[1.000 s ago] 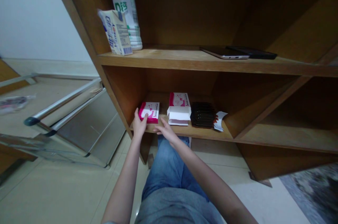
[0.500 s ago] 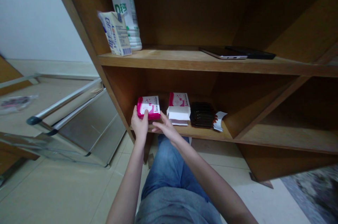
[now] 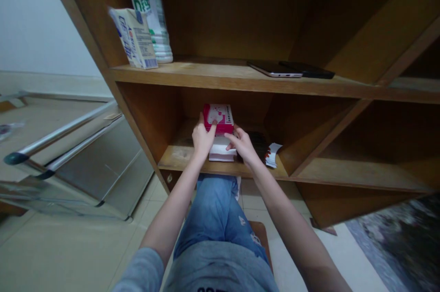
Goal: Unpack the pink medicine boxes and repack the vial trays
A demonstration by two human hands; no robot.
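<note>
Magenta carton (image 3: 218,118) sits atop a white carton (image 3: 222,152) on the lower wooden shelf (image 3: 178,159), held at its side by the half-open left hand (image 3: 203,138), the right hand (image 3: 243,145) touching its near edge, and the black stack (image 3: 258,140) lies untouched.

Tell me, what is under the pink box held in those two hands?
A white carton lies under the pink box on the wooden shelf. The pink box, held by the left hand and right hand, hides the carton's top, and the right hand covers its right end.
</note>
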